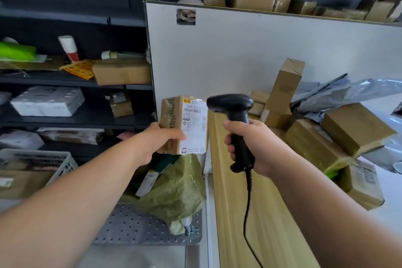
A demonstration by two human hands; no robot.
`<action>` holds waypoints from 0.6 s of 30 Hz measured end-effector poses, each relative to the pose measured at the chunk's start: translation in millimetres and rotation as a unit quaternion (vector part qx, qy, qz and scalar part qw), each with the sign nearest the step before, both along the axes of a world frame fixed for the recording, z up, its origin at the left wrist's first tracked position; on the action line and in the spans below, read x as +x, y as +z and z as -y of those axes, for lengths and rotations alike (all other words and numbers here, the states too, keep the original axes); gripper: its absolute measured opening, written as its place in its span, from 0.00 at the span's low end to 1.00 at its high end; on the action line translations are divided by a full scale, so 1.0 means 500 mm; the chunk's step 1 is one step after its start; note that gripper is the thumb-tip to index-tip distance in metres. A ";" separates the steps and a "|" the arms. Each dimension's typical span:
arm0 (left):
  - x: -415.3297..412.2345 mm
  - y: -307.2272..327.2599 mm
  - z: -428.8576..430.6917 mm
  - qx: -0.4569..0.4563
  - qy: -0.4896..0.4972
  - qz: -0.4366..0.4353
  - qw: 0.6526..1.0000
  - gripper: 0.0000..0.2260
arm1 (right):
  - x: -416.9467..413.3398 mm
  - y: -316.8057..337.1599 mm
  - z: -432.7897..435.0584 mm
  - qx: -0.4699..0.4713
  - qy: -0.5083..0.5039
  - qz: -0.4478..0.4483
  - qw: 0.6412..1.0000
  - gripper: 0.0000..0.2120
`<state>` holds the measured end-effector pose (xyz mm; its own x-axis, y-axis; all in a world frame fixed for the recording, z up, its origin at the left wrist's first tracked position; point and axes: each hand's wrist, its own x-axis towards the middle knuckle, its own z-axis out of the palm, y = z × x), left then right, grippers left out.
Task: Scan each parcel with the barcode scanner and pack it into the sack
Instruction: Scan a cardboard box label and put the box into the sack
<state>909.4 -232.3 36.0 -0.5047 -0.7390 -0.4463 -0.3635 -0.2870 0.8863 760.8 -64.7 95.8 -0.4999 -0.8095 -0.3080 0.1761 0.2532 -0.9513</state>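
**Scanning one parcel; many left**
The left hand (156, 139) is gripping a carton parcel (193, 124) just above the green sack (180, 189), facing the barcode scanner (230, 103) the right hand (254, 146) is grasping. Right of the green sack, piled parcels (339, 137) are apparently awaiting scanning.

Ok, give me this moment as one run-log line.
phase: scan | left hand: holds parcel, label facing camera | right hand: grips barcode scanner, head beside label | sack: below parcel

Bright even light, soft overall blur, wide-angle bending at edges, faint shadows
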 end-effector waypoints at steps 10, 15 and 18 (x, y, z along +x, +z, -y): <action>0.074 -0.045 0.094 -0.005 0.053 0.022 0.998 0.30 | 0.058 -0.007 0.095 0.039 0.052 0.011 0.998 0.10; 0.110 -0.071 0.174 0.004 0.054 0.030 0.998 0.31 | 0.090 -0.021 0.171 0.050 0.049 0.011 0.997 0.10; 0.129 -0.089 0.221 0.010 0.041 0.042 0.998 0.27 | 0.111 -0.029 0.220 0.050 0.052 -0.003 0.997 0.10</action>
<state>973.6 -342.8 -8.6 -0.4033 -0.7668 -0.4994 -0.4120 -0.3351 0.8473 816.3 -174.8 81.2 -0.4164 -0.8229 -0.3865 0.1376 0.3632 -0.9215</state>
